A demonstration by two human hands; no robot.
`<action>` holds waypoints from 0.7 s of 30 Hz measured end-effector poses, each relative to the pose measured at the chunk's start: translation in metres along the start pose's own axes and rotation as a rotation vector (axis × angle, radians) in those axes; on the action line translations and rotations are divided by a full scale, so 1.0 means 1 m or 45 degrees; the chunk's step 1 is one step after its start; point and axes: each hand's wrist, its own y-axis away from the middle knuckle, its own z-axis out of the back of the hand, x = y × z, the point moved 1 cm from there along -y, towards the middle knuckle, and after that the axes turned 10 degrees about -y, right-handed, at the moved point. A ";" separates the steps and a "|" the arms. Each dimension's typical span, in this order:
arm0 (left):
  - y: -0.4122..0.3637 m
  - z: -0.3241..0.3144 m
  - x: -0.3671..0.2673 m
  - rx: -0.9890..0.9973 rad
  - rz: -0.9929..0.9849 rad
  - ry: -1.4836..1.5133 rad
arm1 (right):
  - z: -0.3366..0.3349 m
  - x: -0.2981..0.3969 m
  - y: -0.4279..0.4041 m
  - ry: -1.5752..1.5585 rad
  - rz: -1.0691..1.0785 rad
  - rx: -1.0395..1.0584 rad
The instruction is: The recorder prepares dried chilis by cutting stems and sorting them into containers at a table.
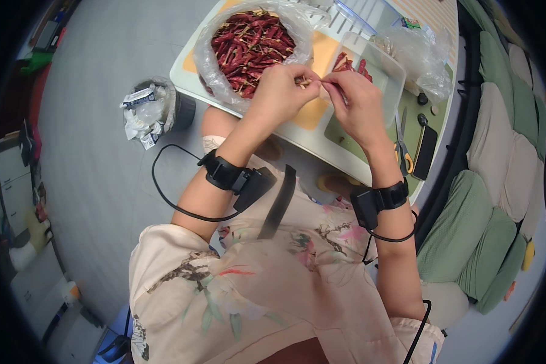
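Above the near edge of the table, my left hand is curled around several pale dried chilli stems. Its thumb and forefinger meet the fingertips of my right hand, which are pinched together. Whatever lies between the touching fingertips is too small to make out. A clear plastic bag full of dried red chillies stands open beyond my left hand. Behind my right hand is a clear plastic box with a few red chilli pieces in it.
Scissors with yellow-and-grey handles lie by a black phone on the right. A crumpled clear bag sits behind the box. Left of the table stands a lined waste bin. Cushions line the right side.
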 end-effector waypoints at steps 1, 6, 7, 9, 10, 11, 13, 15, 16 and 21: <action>0.001 -0.003 -0.001 -0.006 0.007 -0.007 | 0.001 -0.002 0.002 0.038 0.071 0.011; -0.002 -0.028 -0.009 -0.078 0.157 0.153 | 0.007 -0.003 0.010 0.048 0.099 -0.036; -0.003 -0.036 -0.009 -0.126 0.231 0.289 | 0.005 -0.005 0.011 0.045 0.102 -0.032; -0.005 -0.048 -0.011 -0.130 0.289 0.376 | 0.003 -0.007 0.015 0.138 0.139 -0.158; -0.005 -0.054 -0.013 -0.068 0.506 0.781 | 0.001 -0.008 0.016 0.136 0.139 -0.154; -0.005 -0.058 -0.013 -0.004 0.721 1.186 | -0.002 -0.010 0.018 0.129 0.127 -0.228; -0.008 -0.056 -0.009 0.055 0.764 1.478 | -0.003 -0.011 0.017 0.124 0.114 -0.299; -0.009 -0.049 -0.007 0.114 0.795 1.770 | 0.000 -0.013 0.014 0.048 -0.263 -0.633; -0.011 -0.037 -0.007 0.037 0.711 1.589 | 0.005 -0.028 0.012 0.065 -0.283 -0.590; -0.007 0.035 0.025 -0.359 0.394 0.611 | -0.006 -0.041 -0.011 0.658 -0.087 -0.339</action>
